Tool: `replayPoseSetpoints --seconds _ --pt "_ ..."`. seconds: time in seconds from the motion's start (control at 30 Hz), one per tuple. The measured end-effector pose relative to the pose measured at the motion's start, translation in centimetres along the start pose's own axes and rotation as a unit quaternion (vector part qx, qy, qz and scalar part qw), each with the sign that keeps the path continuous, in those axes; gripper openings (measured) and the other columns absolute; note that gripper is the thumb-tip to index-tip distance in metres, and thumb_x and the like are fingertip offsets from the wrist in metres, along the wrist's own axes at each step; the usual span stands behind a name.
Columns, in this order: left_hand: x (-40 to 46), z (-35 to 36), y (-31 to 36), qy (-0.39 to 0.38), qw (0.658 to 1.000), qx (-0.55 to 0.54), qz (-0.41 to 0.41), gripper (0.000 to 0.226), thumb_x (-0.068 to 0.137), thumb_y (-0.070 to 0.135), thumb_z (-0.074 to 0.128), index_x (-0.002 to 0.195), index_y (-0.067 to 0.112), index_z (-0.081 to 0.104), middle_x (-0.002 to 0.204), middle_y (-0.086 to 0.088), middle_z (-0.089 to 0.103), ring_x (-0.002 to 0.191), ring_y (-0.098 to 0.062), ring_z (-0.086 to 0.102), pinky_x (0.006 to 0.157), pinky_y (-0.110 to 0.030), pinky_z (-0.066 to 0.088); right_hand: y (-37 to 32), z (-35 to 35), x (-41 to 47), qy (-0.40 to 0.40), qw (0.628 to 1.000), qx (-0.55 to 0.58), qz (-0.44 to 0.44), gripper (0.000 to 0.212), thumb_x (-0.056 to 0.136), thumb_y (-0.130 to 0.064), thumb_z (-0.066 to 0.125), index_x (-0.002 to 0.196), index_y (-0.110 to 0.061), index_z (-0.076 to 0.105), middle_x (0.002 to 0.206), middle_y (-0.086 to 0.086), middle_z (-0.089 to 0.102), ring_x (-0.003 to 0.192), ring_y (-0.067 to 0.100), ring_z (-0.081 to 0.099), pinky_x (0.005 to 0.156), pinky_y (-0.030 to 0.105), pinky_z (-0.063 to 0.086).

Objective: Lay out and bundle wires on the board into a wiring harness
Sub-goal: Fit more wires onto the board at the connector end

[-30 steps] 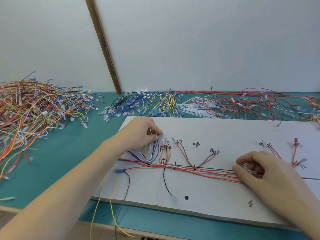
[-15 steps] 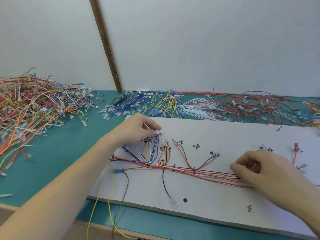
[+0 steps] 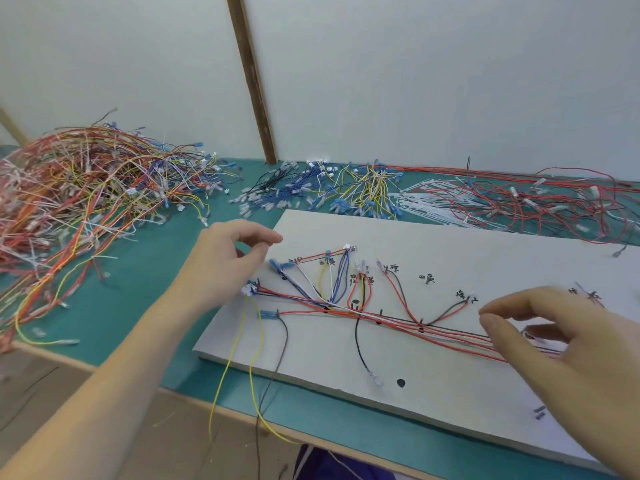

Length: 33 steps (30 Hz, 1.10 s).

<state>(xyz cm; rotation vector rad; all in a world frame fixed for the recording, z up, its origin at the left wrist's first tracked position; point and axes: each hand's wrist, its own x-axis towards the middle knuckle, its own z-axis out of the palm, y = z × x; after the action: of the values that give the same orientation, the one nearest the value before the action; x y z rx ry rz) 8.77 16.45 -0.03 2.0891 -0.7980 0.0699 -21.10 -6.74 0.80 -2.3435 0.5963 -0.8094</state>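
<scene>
Flat off-white board [image 3: 450, 258], matte w/ a thick pale edge, lies on a teal counter [image 3: 114, 306] that has a light wood front lip. Thin plastic-coated wires [image 3: 391, 320] run across the board in a loose bundle, mostly red, w/ blue, black, white and yellow strands; short branches fan upward to small clear and blue connectors beside handwritten black marks. A few black pegs and round dots stand along the run. Two yellow wires [image 3: 235, 358] and a dark one droop off the board's near-left edge, past the counter.

Left hand [image 3: 221, 261] hovers over the board's left end, near the top-left branch. Thumb and forefinger are curled toward each other, tips close; the grip seems to hold nothing, though a fine strand there can't be ruled out. Right hand [image 3: 561, 337] hovers above the bundle toward the board's right part, fingers loosely bent and spread, thumb apart from them, gripping nothing; whether the lower fingers brush the wires can't be told.

Far left: a big tangled heap of wires [image 3: 79, 188], orange, red, white, yellow. Behind the board: smaller piles of blue/black and yellow leads [image 3: 322, 188], white zip ties [image 3: 429, 199], and looping red wires [image 3: 540, 202]. A brown wooden strip [image 3: 252, 77] leans up the pale wall.
</scene>
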Motion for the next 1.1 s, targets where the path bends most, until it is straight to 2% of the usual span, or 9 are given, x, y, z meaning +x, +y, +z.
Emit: replayPoseSetpoints --seconds 0.07,0.2,0.37,0.53,0.63,0.73,0.83,0.93,1.1 --pt "-1.5 -0.5 -1.0 0.024 1.0 -0.003 -0.012 0.035 0.095 0.007 0.063 0.095 0.038 0.079 0.094 0.01 0.072 0.048 -0.007 0.043 0.05 -0.011 0.037 -0.8 0.2 -0.3 -0.002 0.999 0.021 -0.026 0.009 0.089 -0.06 0.063 0.094 -0.052 0.066 0.101 -0.033 0.065 0.092 -0.003 0.063 0.064 0.018 0.051" --pt "-4.9 -0.7 -2.4 0.052 0.998 -0.033 -0.01 0.045 0.087 -0.006 0.062 0.093 0.035 0.08 0.087 0.016 0.067 0.066 -0.004 0.054 0.06 -0.012 0.041 -2.1 1.9 -2.1 -0.034 0.994 0.096 -0.043 0.012 0.086 -0.049 0.067 0.096 -0.043 0.072 0.088 -0.018 0.072 0.079 0.012 0.067 0.066 0.035 0.056" --pt "-7.3 0.3 -4.0 0.046 0.993 -0.096 -0.039 0.033 0.089 0.011 0.069 0.101 0.039 0.078 0.093 0.011 0.068 0.078 -0.008 0.057 0.067 -0.019 0.044 -7.7 4.2 -4.2 -0.14 0.982 0.085 -0.091 0.01 0.075 -0.043 0.062 0.079 -0.038 0.07 0.078 -0.022 0.068 0.064 -0.006 0.063 0.053 0.004 0.045" --pt "-7.8 0.0 -4.0 0.038 0.986 -0.154 -0.057 0.026 0.087 0.023 0.068 0.106 0.038 0.077 0.088 0.015 0.063 0.063 -0.023 0.039 0.057 -0.028 0.034 -11.1 7.7 -6.1 -0.298 0.948 0.089 -0.063 0.034 0.079 -0.062 0.053 0.101 -0.04 0.066 0.104 -0.037 0.06 0.084 0.001 0.063 0.079 0.018 0.051" --pt "-7.3 0.1 -3.9 0.021 0.991 -0.126 -0.044 0.033 0.09 0.005 0.066 0.098 0.034 0.08 0.101 0.014 0.067 0.068 -0.033 0.043 0.055 -0.024 0.033 -13.1 11.3 -7.2 -0.309 0.948 0.066 -0.034 0.043 0.085 -0.066 0.047 0.118 -0.041 0.058 0.108 -0.017 0.069 0.099 0.007 0.06 0.092 0.025 0.048" --pt "-7.4 0.1 -3.6 0.018 0.993 -0.111 -0.029 0.043 0.09 -0.007 0.062 0.092 0.032 0.081 0.113 0.012 0.072 0.084 -0.014 0.058 0.058 -0.017 0.037 -14.3 14.2 -8.6 -0.342 0.936 0.08 0.023 0.034 0.092 -0.06 0.051 0.117 -0.037 0.053 0.112 -0.009 0.067 0.111 0.018 0.055 0.09 0.032 0.046" --pt "-7.7 0.0 -3.7 0.019 0.993 -0.105 -0.046 0.035 0.092 -0.002 0.066 0.091 0.03 0.082 0.113 0.014 0.073 0.067 -0.014 0.047 0.058 -0.017 0.035 -15.0 16.0 -9.4 -0.383 0.915 0.119 0.048 0.028 0.092 -0.054 0.055 0.113 -0.038 0.044 0.114 -0.008 0.062 0.113 0.02 0.055 0.094 0.038 0.046" --pt "-7.6 0.1 -3.7 0.032 0.993 -0.104 -0.053 0.032 0.091 0.001 0.068 0.089 0.03 0.083 0.111 0.016 0.073 0.06 -0.018 0.038 0.056 -0.019 0.034 -15.9 17.1 -9.8 -0.389 0.882 0.236 0.124 0.027 0.09 -0.045 0.062 0.11 -0.036 0.047 0.11 -0.016 0.063 0.098 0.009 0.054 0.093 0.028 0.046" --pt "-7.4 0.1 -3.8 0.037 0.992 -0.094 -0.069 0.03 0.09 0.005 0.07 0.087 0.032 0.084 0.11 0.019 0.074 0.053 -0.014 0.034 0.051 -0.017 0.032 -16.5 15.7 -11.4 -0.336 0.81 0.439 0.195 0.029 0.087 -0.016 0.063 0.109 -0.03 0.051 0.064 -0.004 0.065 0.06 0.007 0.056 0.068 0.012 0.044"
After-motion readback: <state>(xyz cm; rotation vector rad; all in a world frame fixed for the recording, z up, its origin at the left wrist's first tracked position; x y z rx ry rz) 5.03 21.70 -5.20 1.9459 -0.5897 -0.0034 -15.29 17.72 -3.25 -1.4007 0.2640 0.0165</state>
